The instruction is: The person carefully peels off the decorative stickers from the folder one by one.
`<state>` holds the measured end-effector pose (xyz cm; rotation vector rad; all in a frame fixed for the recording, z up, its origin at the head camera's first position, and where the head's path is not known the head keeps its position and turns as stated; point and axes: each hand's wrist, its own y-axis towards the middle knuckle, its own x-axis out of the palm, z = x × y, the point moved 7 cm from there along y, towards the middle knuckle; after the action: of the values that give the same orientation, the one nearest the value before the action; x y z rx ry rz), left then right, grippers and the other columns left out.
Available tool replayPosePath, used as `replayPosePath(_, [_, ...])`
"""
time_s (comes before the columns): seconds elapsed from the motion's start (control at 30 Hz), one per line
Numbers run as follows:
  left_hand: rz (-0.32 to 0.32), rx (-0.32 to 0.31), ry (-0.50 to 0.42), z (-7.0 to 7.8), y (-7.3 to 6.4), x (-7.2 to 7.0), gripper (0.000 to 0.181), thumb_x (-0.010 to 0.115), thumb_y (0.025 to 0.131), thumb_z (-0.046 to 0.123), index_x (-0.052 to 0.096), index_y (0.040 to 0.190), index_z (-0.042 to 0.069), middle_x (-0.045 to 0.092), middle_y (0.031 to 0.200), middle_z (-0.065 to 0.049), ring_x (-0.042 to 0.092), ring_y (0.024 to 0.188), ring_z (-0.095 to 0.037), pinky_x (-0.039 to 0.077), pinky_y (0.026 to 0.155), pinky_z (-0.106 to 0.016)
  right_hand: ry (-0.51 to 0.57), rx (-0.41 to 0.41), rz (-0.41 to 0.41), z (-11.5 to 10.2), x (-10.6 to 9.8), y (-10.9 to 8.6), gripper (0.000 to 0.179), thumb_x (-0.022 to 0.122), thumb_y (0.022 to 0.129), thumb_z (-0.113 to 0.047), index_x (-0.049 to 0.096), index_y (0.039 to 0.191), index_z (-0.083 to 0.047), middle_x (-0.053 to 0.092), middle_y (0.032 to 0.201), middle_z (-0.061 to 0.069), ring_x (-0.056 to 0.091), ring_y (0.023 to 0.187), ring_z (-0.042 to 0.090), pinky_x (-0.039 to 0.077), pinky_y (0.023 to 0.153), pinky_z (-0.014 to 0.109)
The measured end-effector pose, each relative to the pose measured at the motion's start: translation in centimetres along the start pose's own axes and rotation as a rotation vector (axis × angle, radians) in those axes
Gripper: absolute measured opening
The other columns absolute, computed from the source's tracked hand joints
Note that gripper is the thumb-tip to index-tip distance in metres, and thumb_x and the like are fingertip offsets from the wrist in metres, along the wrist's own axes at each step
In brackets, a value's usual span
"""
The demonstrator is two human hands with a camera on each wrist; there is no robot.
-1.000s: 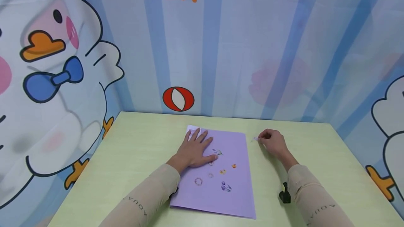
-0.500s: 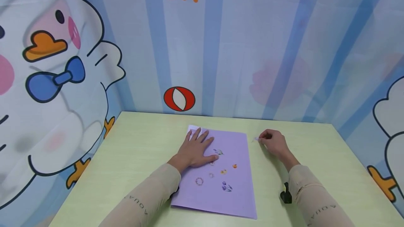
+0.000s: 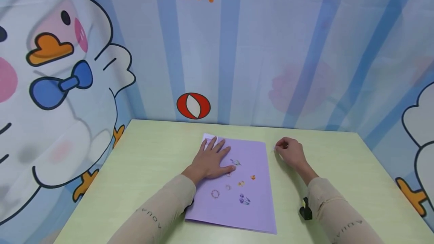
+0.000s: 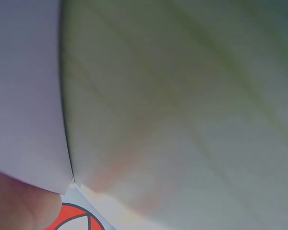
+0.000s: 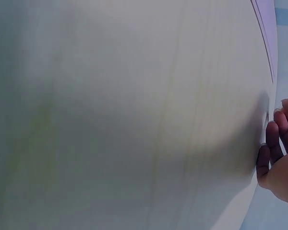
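A purple sheet of paper (image 3: 230,214) lies on the table, its near and right edges showing more than one layer. My left hand (image 3: 211,159) rests flat on its upper left part, fingers spread. Small flower and ring pictures, including a purple flower (image 3: 244,199), dot the sheet. To the right of the sheet, just above the table, my right hand (image 3: 291,153) pinches a small pale sticker (image 3: 273,149) between thumb and fingertips; most of it is hidden. In the right wrist view, the right hand's curled fingers (image 5: 273,139) show at the edge.
The pale yellow-green table (image 3: 152,153) ends at a blue striped cloth backdrop (image 3: 251,48) with a duck print. A white corner piece (image 3: 208,136) shows at the sheet's top left. A black device (image 3: 306,211) sits at my right wrist.
My right hand has shifted slightly left and up, and less of the sticker shows past its fingertips. The left hand stays on the sheet.
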<state>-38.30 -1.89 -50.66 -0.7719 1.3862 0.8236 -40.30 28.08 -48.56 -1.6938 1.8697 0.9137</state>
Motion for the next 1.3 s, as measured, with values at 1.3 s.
replayPosePath(1.3, [-0.010,-0.014,0.027,-0.4,0.4,0.4,0.090,0.037,0.096,0.084,0.036,0.167,0.029,0.023,0.176,-0.003,0.010,0.163,-0.036,0.006,0.129,-0.061,-0.045,-0.341,-0.335,-11.5,8.9,-2.8,0.022,0.078,0.096,-0.012,0.075,0.115,-0.002,0.069,0.097,0.002,0.061,0.083,0.012,0.054,0.076,0.032])
